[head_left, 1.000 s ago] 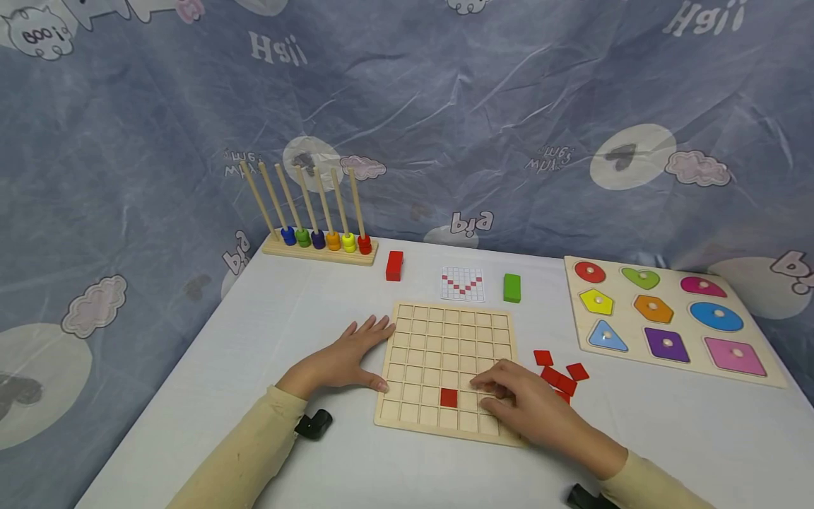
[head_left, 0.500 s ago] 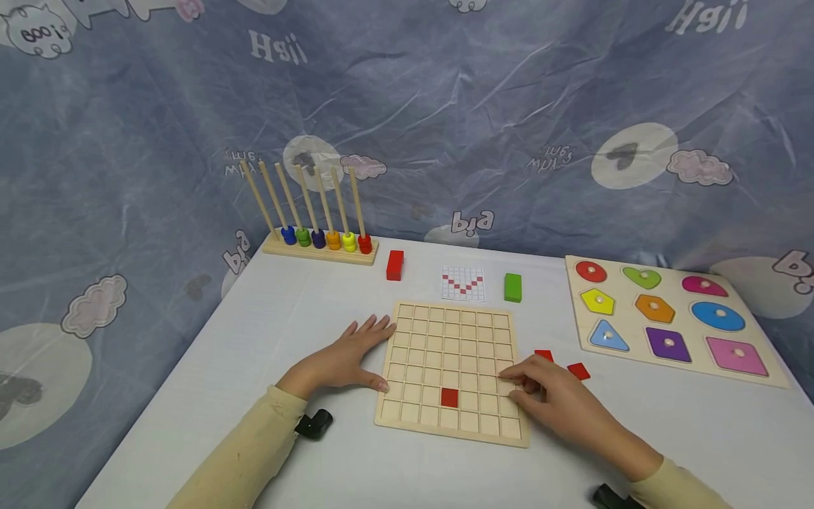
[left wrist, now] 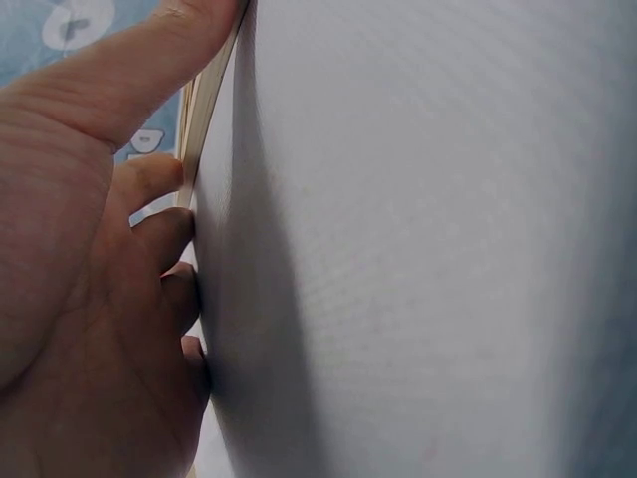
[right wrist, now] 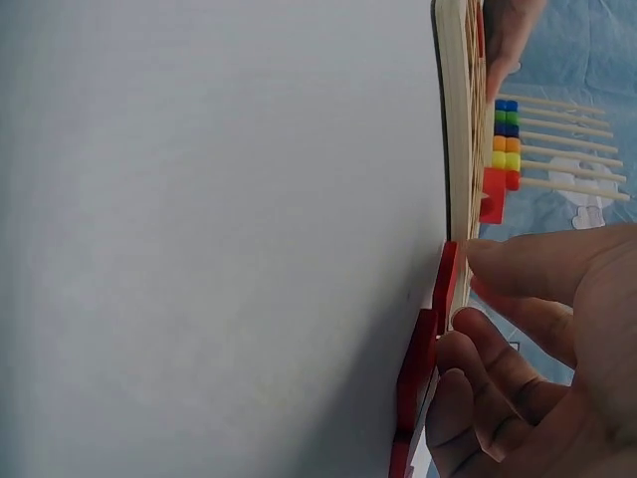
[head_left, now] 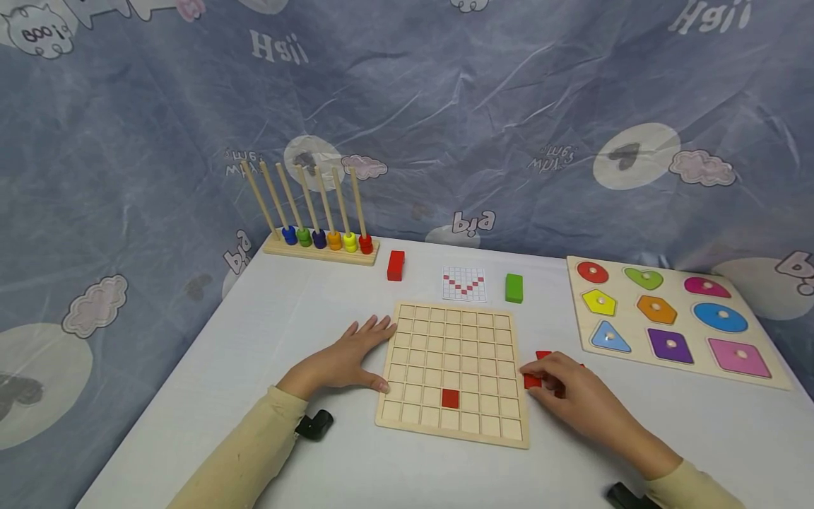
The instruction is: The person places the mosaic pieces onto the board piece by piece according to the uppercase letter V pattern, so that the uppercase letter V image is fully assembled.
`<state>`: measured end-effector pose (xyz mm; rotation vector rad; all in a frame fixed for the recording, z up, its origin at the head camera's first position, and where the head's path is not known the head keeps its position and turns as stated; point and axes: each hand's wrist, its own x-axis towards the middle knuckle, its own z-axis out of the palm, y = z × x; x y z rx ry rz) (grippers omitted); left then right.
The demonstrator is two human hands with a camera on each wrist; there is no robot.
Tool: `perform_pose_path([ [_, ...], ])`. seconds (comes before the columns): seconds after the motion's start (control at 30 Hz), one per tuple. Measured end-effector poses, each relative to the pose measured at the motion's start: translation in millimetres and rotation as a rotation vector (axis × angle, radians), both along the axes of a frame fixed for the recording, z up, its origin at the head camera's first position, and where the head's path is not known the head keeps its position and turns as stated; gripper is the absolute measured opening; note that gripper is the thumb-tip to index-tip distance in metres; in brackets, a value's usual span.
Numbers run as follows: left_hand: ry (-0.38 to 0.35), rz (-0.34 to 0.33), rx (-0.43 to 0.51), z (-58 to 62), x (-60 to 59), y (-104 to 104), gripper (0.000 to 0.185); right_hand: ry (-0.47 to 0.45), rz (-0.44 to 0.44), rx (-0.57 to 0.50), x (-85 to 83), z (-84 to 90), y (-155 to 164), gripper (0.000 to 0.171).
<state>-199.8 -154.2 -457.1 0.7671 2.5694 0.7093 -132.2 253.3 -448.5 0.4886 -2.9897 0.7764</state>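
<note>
My left hand is spread flat on the table at the left edge of a wooden grid board, fingertips and thumb right at its rim. One red square tile sits in a cell of the board. Beside the board's right edge my right hand is bent low over the table. A loose red tile shows between its index finger and thumb. In the right wrist view this tile lies flat, the fingertips close over it. Further red tiles lie alongside, mostly hidden by the hand in the head view.
Behind the board lie a red block, a pattern card with a red V, and a green block. A peg stand with coloured beads stands back left. A knobbed shape puzzle lies at the right.
My right hand has moved right from over the board to the red tiles beside it, covering most of them. The left hand and the tile in the board stay where they were.
</note>
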Motion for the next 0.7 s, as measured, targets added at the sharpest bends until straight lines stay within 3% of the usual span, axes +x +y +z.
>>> perform_pose_path([
  [0.7,-0.010,0.006,0.003,-0.3,-0.3,0.1,0.113,0.010,0.007,-0.011,-2.8,-1.7,3.3,0.029],
])
